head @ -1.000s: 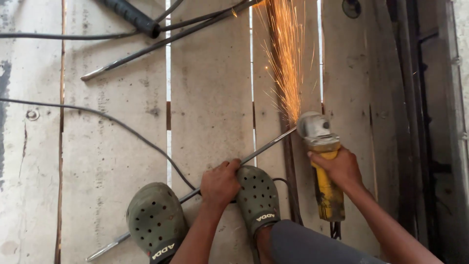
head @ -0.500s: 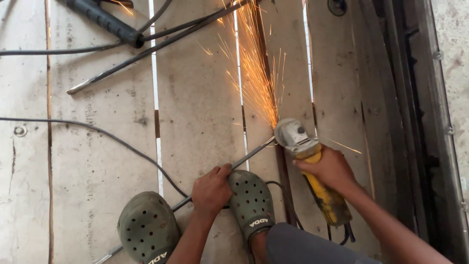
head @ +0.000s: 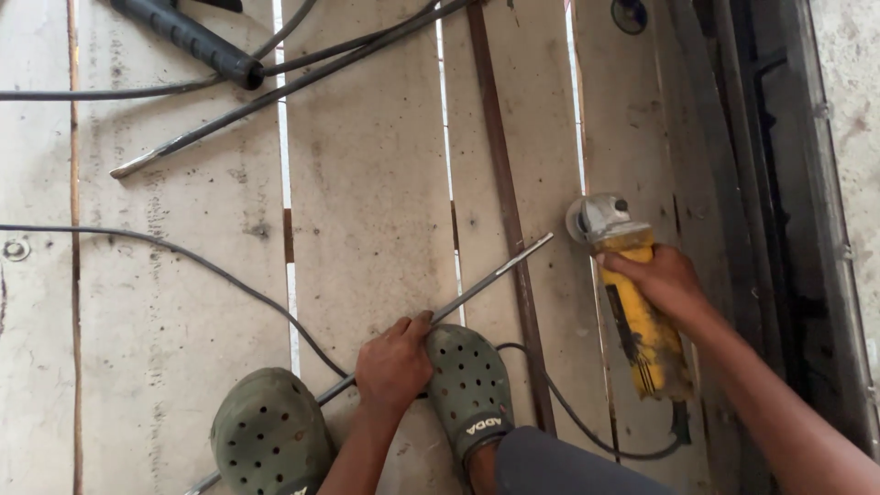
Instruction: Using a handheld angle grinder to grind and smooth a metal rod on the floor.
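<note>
We look down on a floor of pale wooden planks (head: 367, 183) and count two hands at work. The left hand (head: 394, 365) is pressed down with its fingers curled over one thin steel rod (head: 495, 273), pinning it to the boards just beside the toe of a green perforated clog (head: 469, 390). That rod runs slantwise from the bottom left, under the hand, up to a free tip near the middle of the planks. The right hand (head: 662, 282) is wrapped tight around the yellow body of one angle grinder (head: 632, 302), whose grey head points up the picture; the disc sits just to the right of the rod's tip, apart from it, and we see no sparks. One black power cord (head: 587, 431) trails from the grinder's tail and loops back across the floor.

We count two clogs: the second green clog (head: 270, 435) sits at the lower left, over the rod. Up top lie one more long rod (head: 275, 96) and one black handled tool (head: 188, 38), with a cable leading off it. One more thin cable (head: 183, 257) curves in from the left edge.
</note>
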